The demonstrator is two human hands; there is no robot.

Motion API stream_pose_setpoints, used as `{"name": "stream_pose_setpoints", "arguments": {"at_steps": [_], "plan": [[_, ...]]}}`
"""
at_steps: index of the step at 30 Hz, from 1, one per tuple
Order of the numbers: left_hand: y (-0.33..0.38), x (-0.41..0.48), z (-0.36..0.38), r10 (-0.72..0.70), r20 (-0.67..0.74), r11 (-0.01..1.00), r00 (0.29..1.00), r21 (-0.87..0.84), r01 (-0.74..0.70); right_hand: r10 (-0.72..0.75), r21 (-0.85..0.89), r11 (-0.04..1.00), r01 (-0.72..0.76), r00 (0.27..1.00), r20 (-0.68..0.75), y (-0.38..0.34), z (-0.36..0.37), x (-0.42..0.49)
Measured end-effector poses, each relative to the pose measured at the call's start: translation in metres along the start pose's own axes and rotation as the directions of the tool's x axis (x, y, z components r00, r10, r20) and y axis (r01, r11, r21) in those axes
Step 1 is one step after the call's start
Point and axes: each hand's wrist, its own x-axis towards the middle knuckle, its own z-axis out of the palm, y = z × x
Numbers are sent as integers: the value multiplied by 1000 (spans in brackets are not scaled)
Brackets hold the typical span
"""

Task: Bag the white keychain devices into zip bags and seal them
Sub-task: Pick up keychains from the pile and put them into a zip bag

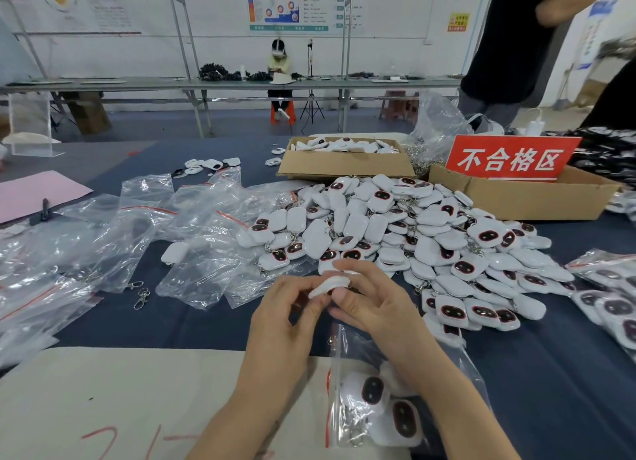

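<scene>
White plastic shows between our hands: we hold one white keychain device (328,285) edge-on, just above the dark blue surface (206,325). Our left hand (285,311) pinches its left end with curled fingertips. Our right hand (373,304) curls round its right side, with fingers over the top and the thumb at the lower edge.

At five o'clock from the hands, partly under our right forearm, a zip bag (347,366) lies flat with at least two devices inside, dark faces up. We cannot tell whether its red-striped mouth is sealed.

A big pile of devices (430,239) spreads from twelve to two o'clock, touching a cardboard box (344,167) filled with more of them. At one o'clock a red sign (509,158) stands in a second box (537,201). Filled bags (612,301) lie at three o'clock, near the edge of the picture.

Empty zip bags (113,239) are strewn from nine to ten o'clock, and one of them holds a single device. Two loose metal clasps (141,296) lie at nine o'clock. A beige sheet (120,390) with red marks covers the surface at seven o'clock, and a pink sheet (38,193) lies far off at ten o'clock.
</scene>
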Motion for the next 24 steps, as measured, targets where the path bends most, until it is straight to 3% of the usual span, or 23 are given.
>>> {"name": "stream_pose_setpoints", "arguments": {"at_steps": [3, 8, 11, 14, 18, 21, 24], "plan": [[2, -2, -3, 176, -6, 965, 984, 201, -171, -81, -78, 994, 82, 997, 11, -3, 1, -2], [-2, -2, -3, 232, -22, 945, 973, 244, -220, -105, -119, 987, 106, 994, 8, -5, 0, -2], [1, -2, -2, 148, -17, 976, 989, 161, -143, -108, -133, 985, 108, 994, 9, -4, 0, -2], [7, -3, 0, -13, 43, 998, 999, -55, 16, -86, -97, 991, 88, 996, 27, -3, -1, -2], [7, 1, -2, -223, 197, 916, 955, -293, 274, -35, -66, 997, 40, 996, 81, -1, -1, -2], [5, 6, -5, -269, 179, 883, 946, -347, 317, -12, -67, 998, 19, 995, 100, -1, 0, -5], [2, 4, -3, -238, 122, 923, 964, -282, 264, -33, -107, 994, 32, 999, -10, 1, 1, -3]]}}
